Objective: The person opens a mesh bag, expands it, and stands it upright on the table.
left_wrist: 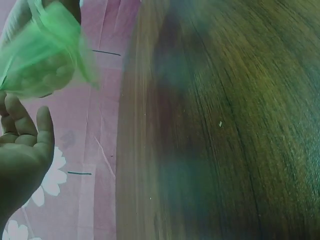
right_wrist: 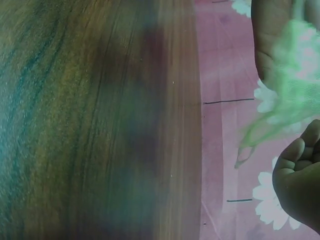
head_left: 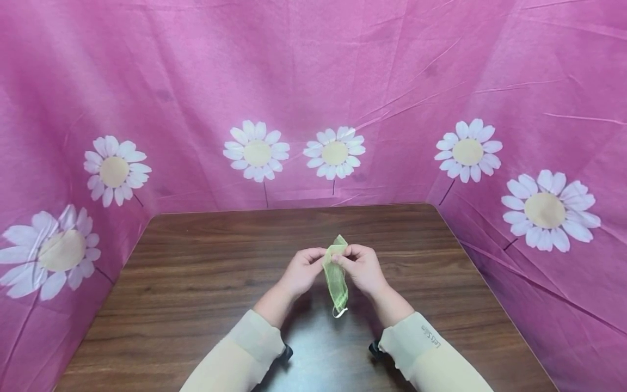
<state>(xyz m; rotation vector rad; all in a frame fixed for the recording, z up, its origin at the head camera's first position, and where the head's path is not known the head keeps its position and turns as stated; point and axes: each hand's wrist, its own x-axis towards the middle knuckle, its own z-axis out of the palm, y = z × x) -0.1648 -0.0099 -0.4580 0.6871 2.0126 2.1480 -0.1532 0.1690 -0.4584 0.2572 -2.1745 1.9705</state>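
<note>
A sheer light-green organza pouch (head_left: 336, 277) hangs between the two hands above the table, a pale ribbon loop (head_left: 339, 312) at its lower end. On its left edge, near the top, the fingers and thumb of the left hand (head_left: 300, 270) pinch the fabric. The right hand (head_left: 364, 269) grips the opposite edge, with its thumb over the front. In the left wrist view the mesh (left_wrist: 40, 65) spreads out, and the other hand's fingers show through it. The right wrist view has the pouch blurred, tapering to a thin loop (right_wrist: 244, 152).
A dark wood-grain table (head_left: 206, 261) lies under both arms. Pink cloth (head_left: 313, 65) printed with white daisies surrounds its back and sides. Light sleeves (head_left: 245, 348) cover the forearms, and a black strap piece (head_left: 286, 354) shows at the left cuff.
</note>
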